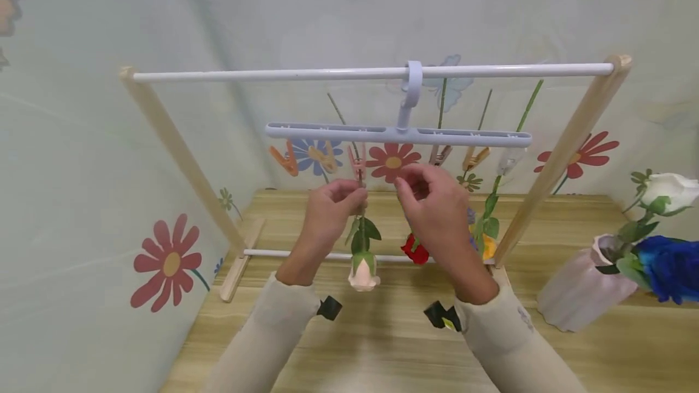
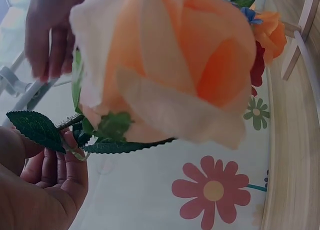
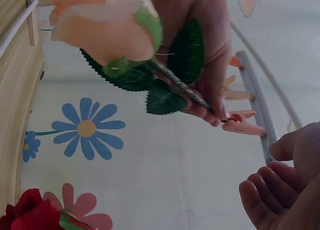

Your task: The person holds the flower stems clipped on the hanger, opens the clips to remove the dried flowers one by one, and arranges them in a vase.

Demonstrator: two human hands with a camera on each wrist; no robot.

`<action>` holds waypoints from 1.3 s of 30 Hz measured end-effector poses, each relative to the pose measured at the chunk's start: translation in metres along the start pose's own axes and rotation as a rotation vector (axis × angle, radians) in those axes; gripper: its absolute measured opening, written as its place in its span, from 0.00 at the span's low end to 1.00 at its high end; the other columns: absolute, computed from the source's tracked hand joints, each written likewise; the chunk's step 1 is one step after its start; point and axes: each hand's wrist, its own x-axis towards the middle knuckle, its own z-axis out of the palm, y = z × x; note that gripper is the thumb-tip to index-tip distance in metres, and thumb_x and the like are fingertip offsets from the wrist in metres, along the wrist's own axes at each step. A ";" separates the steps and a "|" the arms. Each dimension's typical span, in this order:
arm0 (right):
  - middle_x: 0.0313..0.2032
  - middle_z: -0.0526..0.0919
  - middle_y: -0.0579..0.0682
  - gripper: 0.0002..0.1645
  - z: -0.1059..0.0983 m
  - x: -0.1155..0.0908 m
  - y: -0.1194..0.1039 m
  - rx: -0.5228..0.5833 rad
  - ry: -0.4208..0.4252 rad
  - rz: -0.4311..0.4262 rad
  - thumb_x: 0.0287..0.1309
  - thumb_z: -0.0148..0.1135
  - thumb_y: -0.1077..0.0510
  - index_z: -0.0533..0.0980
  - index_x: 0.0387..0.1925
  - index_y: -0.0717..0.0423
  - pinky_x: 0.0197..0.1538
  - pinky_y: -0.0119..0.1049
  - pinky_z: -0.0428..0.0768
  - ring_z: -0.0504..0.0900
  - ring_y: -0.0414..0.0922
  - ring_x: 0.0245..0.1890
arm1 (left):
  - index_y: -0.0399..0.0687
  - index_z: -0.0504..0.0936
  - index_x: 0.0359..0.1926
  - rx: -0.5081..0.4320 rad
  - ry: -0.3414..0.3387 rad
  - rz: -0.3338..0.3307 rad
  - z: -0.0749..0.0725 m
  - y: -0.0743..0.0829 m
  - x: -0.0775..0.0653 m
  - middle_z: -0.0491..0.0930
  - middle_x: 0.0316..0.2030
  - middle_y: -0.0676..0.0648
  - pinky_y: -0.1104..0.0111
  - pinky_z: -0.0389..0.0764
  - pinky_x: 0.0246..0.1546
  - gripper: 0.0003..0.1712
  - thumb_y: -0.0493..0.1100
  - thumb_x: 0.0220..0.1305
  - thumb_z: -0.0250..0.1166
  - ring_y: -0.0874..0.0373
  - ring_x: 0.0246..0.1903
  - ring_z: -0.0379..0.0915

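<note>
A peach rose (image 1: 363,275) hangs head down, its stem reaching up to a pink clip (image 1: 357,165) on a pale grey-blue hanger (image 1: 349,134). My left hand (image 1: 327,211) pinches that stem just below the clip, above the leaves. In the right wrist view the fingertips of the left hand (image 3: 200,64) sit right at the clip's lower end. To the right of the stem, my right hand (image 1: 437,208) is raised with loosely curled fingers and holds nothing. The rose head (image 2: 165,64) covers much of the left wrist view.
The hanger hooks over the white rod (image 1: 262,75) of a wooden stand (image 1: 180,156). Orange (image 1: 285,158) and yellow clips (image 1: 323,156) hang at left. At right hang a red rose (image 1: 415,250) and orange flower (image 1: 489,247). A pale vase (image 1: 584,287) holds white and blue flowers.
</note>
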 end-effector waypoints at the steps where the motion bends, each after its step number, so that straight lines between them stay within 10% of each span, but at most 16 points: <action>1: 0.35 0.86 0.54 0.11 0.007 0.003 -0.001 0.020 -0.002 -0.012 0.65 0.67 0.58 0.84 0.44 0.61 0.38 0.41 0.85 0.83 0.47 0.31 | 0.36 0.84 0.46 -0.006 0.000 0.002 0.001 0.000 0.000 0.85 0.35 0.46 0.67 0.87 0.44 0.10 0.39 0.69 0.67 0.59 0.34 0.83; 14: 0.36 0.88 0.57 0.18 0.062 0.021 -0.013 0.166 0.051 0.056 0.61 0.72 0.54 0.81 0.45 0.63 0.38 0.43 0.88 0.89 0.49 0.32 | 0.33 0.85 0.47 -0.008 0.004 0.047 0.007 -0.004 0.000 0.87 0.38 0.38 0.68 0.87 0.38 0.12 0.37 0.68 0.66 0.61 0.30 0.84; 39: 0.34 0.86 0.54 0.17 0.070 0.025 -0.031 0.039 0.173 0.006 0.60 0.72 0.51 0.80 0.40 0.60 0.38 0.44 0.85 0.88 0.48 0.33 | 0.38 0.86 0.44 0.083 0.049 0.041 0.002 0.004 -0.004 0.88 0.38 0.39 0.65 0.88 0.40 0.09 0.38 0.68 0.65 0.60 0.33 0.84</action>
